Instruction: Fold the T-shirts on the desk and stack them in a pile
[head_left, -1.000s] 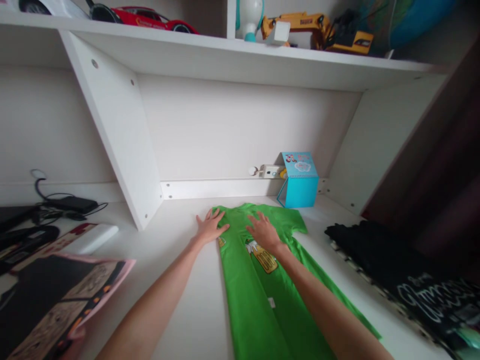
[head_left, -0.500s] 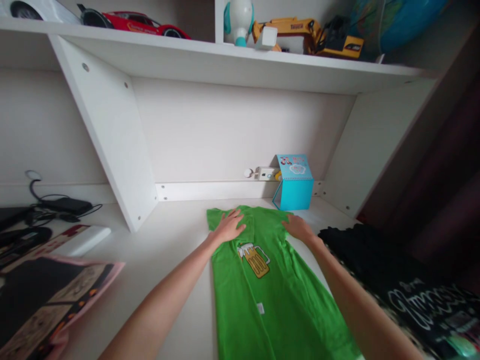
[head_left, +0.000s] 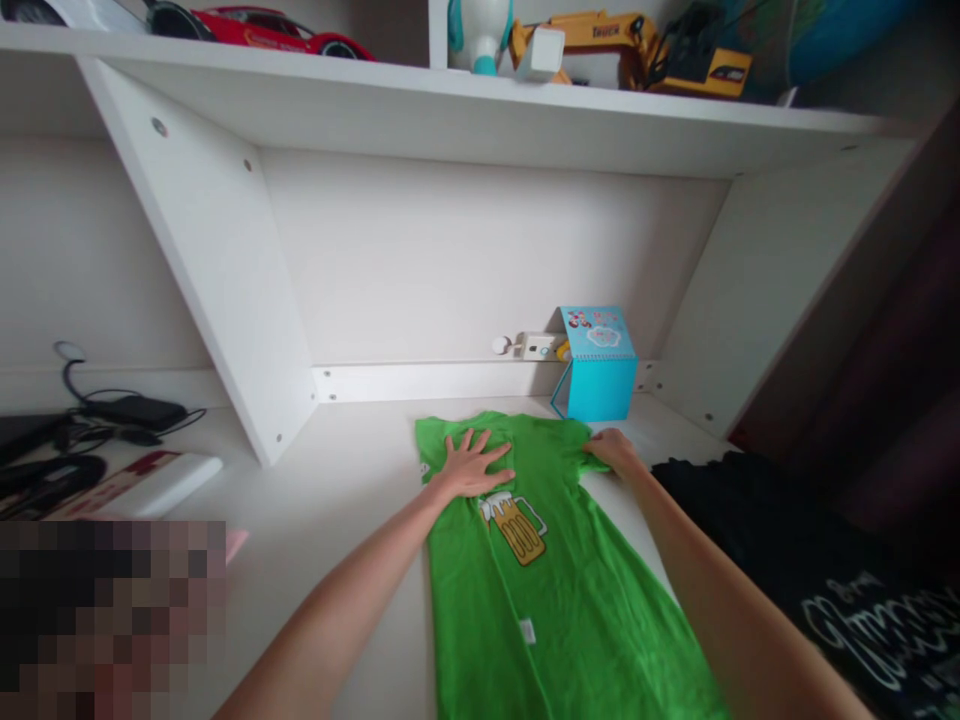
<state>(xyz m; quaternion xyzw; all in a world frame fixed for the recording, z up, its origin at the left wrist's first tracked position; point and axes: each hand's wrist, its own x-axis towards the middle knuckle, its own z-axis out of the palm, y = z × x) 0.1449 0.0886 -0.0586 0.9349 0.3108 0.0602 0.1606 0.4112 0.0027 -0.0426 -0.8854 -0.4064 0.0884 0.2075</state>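
Observation:
A green T-shirt (head_left: 570,600) with a beer mug print lies on the white desk, its left side folded inward and a small white label showing. My left hand (head_left: 474,466) rests flat on the folded part just above the mug, fingers spread. At the shirt's right sleeve, my right hand (head_left: 613,450) is closed with the sleeve's edge pinched in its fingers. The sleeve is pulled out to the right. The shirt's lower end runs out of view at the bottom.
A blue desk calendar (head_left: 600,385) stands behind the shirt, beside a power strip (head_left: 540,347). Dark clothing (head_left: 787,540) lies at right. Cables and a black adapter (head_left: 139,411) are at left, above a blurred-out patch. A shelf (head_left: 480,90) with toys spans overhead.
My left hand has spread its fingers and shifted slightly right on the shirt. My right hand has closed on the sleeve and drawn it outward to the right.

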